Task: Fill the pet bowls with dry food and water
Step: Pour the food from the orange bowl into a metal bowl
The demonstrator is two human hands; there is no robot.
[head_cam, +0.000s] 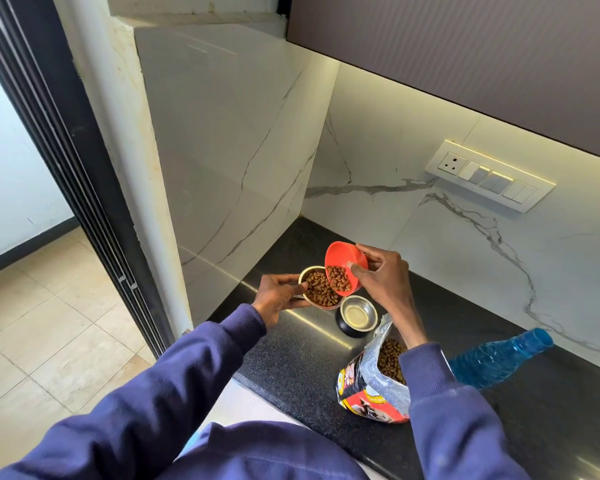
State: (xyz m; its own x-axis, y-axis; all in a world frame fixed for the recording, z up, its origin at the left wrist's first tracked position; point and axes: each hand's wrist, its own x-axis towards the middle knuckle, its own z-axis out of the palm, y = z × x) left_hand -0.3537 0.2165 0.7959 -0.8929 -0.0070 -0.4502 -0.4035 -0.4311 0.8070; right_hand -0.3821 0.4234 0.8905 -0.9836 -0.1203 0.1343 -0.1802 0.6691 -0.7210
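Now pouring: right hand [381,282] gripping a red plastic bowl [343,265] by its rim, thumb inside, fingers behind, tilted steeply toward the left, brown kibble [338,278] gathered at its low lip. Directly beneath that lip, a steel pet bowl [321,289], already well filled with the same dry food, held just above the black speckled counter [291,358] or resting at its edge; cannot tell which. Left hand [278,299] closed around that bowl's near left side, thumb on the rim. Just to the right and nearer, a second steel bowl in a black base [357,315], standing upright on the counter, bare metal inside, apart from the first bowl by a small gap. Nearer still, under the right forearm, an opened food bag [371,382], mouth gaping, kibble visible within. Beside the bag on the right, a blue plastic bottle [499,358] lying tilted, neck pointing toward the marble wall [430,237]. Both arms in dark blue sleeves [187,375].
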